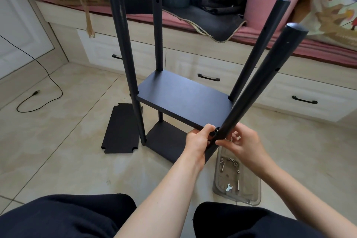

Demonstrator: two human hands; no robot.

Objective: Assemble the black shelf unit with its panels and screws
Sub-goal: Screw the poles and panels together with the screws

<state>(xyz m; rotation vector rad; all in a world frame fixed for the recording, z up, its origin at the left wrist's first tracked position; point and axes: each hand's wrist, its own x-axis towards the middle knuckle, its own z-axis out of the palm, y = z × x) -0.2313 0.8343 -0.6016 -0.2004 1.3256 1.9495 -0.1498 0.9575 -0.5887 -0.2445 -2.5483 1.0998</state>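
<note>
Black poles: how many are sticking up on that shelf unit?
4. Front-left pole, back-left pole, back-right pole, and the leaning front-right pole, which both hands touch at the middle shelf's corner. None seems hidden.

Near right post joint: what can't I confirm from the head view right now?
- Screw at the near right post joint: hidden by the left hand and right hand, head view.
- Bottom panel near corner: covered by the left forearm.
- Hardware in the clear tray: too small to count or sort.
</note>
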